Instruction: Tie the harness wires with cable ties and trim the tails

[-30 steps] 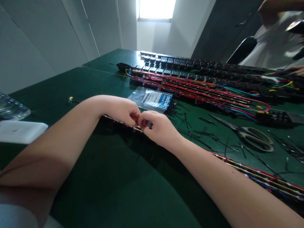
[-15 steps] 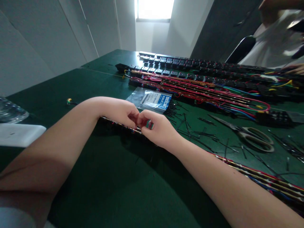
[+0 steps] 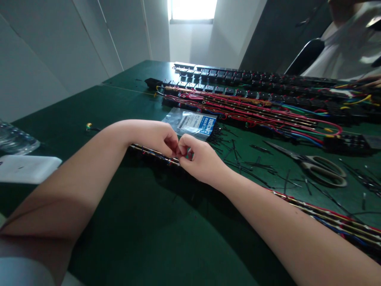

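A long strip of metal bars and red and blue wires (image 3: 300,206) runs across the green table under both my forearms. Over its middle, my left hand (image 3: 157,137) and my right hand (image 3: 198,157) meet with their fingertips together. Both hands are closed in a pinch. What lies between the fingertips is too small and hidden to make out. Right behind my hands lies a clear plastic bag with a blue label (image 3: 195,123), with black cable ties (image 3: 216,133) at its open end. More loose cable ties (image 3: 257,165) are scattered to the right of my right hand.
Scissors (image 3: 315,165) lie on the right. Further back stretch several wired strips with black sockets (image 3: 232,90). At left are a white box-like object (image 3: 28,169) and a clear plastic bottle (image 3: 16,139). Another person in white (image 3: 351,47) is at the far right.
My fingertips have drawn closer together over the strip. The whole view has shifted slightly; the things on the table lie as before.
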Motion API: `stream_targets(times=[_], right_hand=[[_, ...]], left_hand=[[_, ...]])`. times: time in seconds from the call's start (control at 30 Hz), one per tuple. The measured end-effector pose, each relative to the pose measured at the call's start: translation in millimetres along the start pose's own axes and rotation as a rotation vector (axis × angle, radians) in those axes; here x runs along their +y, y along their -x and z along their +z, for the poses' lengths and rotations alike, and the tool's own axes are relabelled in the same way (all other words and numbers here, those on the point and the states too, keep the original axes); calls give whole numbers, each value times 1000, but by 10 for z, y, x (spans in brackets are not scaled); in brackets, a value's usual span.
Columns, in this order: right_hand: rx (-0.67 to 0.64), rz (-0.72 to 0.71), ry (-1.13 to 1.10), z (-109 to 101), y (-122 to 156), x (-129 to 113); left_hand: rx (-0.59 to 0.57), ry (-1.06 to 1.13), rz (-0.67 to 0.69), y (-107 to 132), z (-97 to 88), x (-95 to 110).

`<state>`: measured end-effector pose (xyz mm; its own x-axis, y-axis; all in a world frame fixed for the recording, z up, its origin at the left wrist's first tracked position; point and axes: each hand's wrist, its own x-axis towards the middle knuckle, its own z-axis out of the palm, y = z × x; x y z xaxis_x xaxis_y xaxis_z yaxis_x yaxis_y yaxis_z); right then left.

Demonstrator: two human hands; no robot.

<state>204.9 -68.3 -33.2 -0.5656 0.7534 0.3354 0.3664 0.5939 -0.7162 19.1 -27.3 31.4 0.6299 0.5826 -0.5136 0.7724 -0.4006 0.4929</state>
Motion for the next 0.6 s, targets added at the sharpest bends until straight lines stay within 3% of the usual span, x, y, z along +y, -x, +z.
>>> stream_targets(times=[0.6], right_hand=[[50,-13,0,24,0,-2]], left_hand=[[-75,-94,-86,-15,46,33]])
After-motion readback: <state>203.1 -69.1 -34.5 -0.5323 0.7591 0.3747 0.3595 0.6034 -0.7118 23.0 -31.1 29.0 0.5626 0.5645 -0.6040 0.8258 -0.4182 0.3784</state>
